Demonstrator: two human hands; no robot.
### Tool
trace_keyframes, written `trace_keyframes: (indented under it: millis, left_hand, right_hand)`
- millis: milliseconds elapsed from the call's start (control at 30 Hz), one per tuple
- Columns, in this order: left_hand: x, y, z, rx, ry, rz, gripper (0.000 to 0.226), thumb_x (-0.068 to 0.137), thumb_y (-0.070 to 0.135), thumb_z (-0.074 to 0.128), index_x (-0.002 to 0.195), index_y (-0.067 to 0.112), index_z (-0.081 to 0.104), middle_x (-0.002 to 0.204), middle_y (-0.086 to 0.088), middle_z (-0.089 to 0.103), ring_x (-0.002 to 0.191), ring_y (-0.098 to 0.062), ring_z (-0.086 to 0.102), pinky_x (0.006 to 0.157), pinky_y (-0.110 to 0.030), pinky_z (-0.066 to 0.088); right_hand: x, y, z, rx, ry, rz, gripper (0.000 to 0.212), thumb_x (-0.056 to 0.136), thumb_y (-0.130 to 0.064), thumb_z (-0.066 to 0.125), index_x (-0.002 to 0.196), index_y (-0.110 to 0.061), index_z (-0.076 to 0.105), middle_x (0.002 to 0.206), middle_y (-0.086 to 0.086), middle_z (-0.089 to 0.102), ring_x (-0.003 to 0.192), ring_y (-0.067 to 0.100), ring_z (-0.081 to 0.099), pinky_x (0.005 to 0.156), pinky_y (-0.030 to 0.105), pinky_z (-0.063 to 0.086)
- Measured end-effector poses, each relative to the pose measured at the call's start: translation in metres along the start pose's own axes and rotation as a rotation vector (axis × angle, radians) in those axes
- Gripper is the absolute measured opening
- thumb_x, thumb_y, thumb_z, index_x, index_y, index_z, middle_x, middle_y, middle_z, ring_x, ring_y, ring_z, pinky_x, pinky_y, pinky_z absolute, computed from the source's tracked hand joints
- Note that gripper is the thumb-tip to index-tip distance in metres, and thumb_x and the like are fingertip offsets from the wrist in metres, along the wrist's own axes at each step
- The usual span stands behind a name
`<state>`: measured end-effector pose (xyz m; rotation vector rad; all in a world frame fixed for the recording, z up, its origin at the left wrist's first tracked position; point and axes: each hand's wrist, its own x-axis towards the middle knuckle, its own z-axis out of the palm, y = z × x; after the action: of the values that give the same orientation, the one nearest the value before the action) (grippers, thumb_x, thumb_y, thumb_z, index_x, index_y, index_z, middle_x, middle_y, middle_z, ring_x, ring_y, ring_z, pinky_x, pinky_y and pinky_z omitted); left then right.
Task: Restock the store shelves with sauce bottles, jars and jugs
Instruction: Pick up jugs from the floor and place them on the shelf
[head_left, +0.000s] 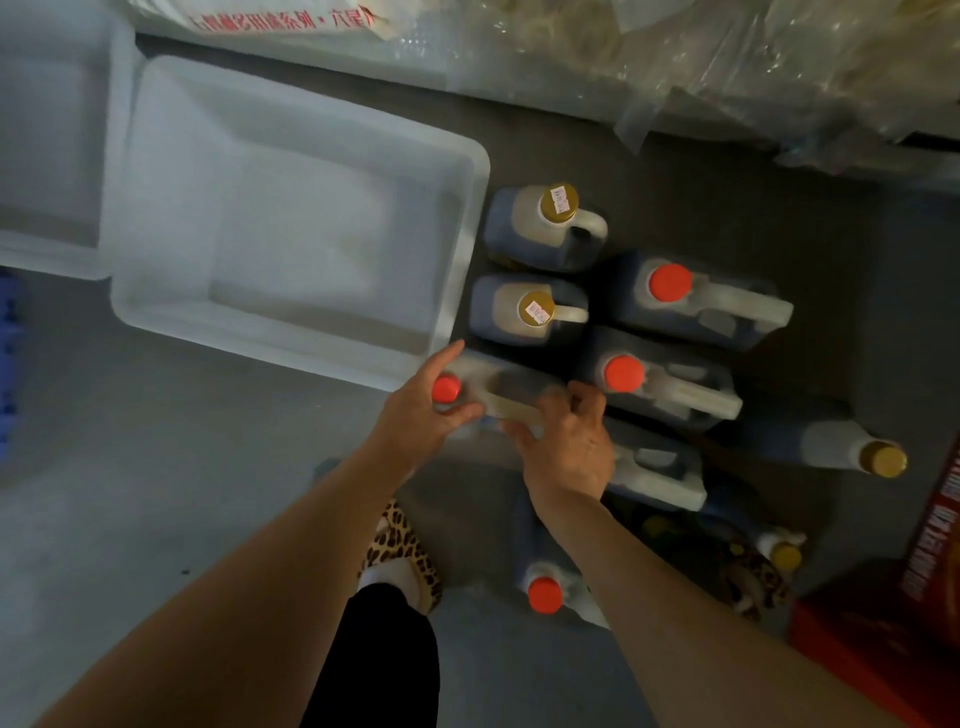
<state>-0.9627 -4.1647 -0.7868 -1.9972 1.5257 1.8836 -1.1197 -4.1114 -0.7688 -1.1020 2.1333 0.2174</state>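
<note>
Down on the grey floor (156, 519), both hands are on one dark plastic sauce jug with a red cap (498, 387), right beside the empty translucent white plastic tub (291, 228). Left hand (423, 410) curls around the neck by the cap, right hand (569, 441) has its fingers wrapped over the pale handle. More dark jugs, red-capped (670, 283) and gold-capped (558, 202), stand packed just right of it. Leopard-print slipper (400, 551) below.
</note>
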Motion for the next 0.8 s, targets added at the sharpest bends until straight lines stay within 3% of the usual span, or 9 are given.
trace_keyframes:
  millis: [100,200,300,400,500,600,800]
  left_hand:
    - [-0.008,0.003,-0.006,-0.050,-0.008,-0.039,0.079,0.086,0.027,0.075,0.152,0.037,0.032,0.132,0.003,0.053,0.124,-0.015,0.049,0.103,-0.030,0.036]
    - [-0.017,0.014,-0.013,-0.055,0.001,-0.030,0.076,0.088,0.028,0.073,0.152,0.034,0.032,0.138,0.000,0.052,0.132,-0.018,0.046,0.115,-0.042,0.034]
    - [-0.035,0.032,-0.021,-0.085,0.024,-0.028,0.078,0.087,0.029,0.075,0.152,0.033,0.032,0.142,0.001,0.050,0.136,-0.017,0.043,0.117,-0.044,0.032]
    - [-0.063,0.057,-0.030,-0.131,0.071,-0.015,0.081,0.083,0.026,0.079,0.151,0.025,0.035,0.127,0.008,0.058,0.129,-0.014,0.050,0.115,-0.039,0.036]
    - [-0.099,0.096,-0.043,-0.098,0.139,0.011,0.075,0.080,0.030,0.082,0.144,0.026,0.045,0.115,0.011,0.062,0.114,-0.010,0.057,0.110,-0.038,0.041]
    - [-0.139,0.149,-0.058,-0.032,0.194,0.056,0.071,0.077,0.039,0.082,0.138,0.025,0.050,0.122,-0.002,0.063,0.116,-0.019,0.058,0.106,-0.042,0.044]
    - [-0.236,0.288,-0.081,-0.007,0.267,0.207,0.066,0.078,0.053,0.077,0.134,0.029,0.051,0.121,0.003,0.061,0.111,-0.016,0.055,0.089,-0.028,0.039]
  right_hand:
    - [-0.001,-0.001,-0.003,-0.011,-0.051,-0.032,0.050,0.090,-0.056,0.062,0.129,-0.025,0.058,0.157,-0.001,0.030,0.121,0.026,0.058,0.088,0.034,0.049]
    - [-0.006,-0.004,-0.015,-0.004,-0.050,-0.042,0.050,0.089,-0.058,0.062,0.124,-0.022,0.061,0.159,-0.001,0.033,0.122,0.024,0.059,0.088,0.033,0.048]
    - [-0.020,-0.007,-0.037,-0.028,-0.021,-0.106,0.047,0.089,-0.060,0.060,0.117,-0.022,0.061,0.153,0.000,0.043,0.117,0.025,0.062,0.086,0.034,0.049]
    - [-0.041,-0.012,-0.073,-0.068,0.008,-0.175,0.046,0.091,-0.061,0.057,0.116,-0.021,0.058,0.136,0.004,0.059,0.112,0.024,0.065,0.077,0.033,0.047]
    - [-0.068,-0.018,-0.124,-0.110,0.020,-0.228,0.045,0.094,-0.058,0.053,0.117,-0.020,0.055,0.124,0.007,0.064,0.105,0.025,0.066,0.070,0.030,0.036]
    - [-0.098,-0.024,-0.190,-0.118,0.079,-0.298,0.048,0.093,-0.059,0.051,0.118,-0.017,0.053,0.120,0.005,0.065,0.107,0.025,0.065,0.073,0.032,0.041]
    - [-0.172,-0.027,-0.353,-0.133,0.317,-0.421,0.050,0.091,-0.063,0.049,0.114,-0.019,0.055,0.106,0.000,0.067,0.094,0.026,0.069,0.069,0.032,0.043]
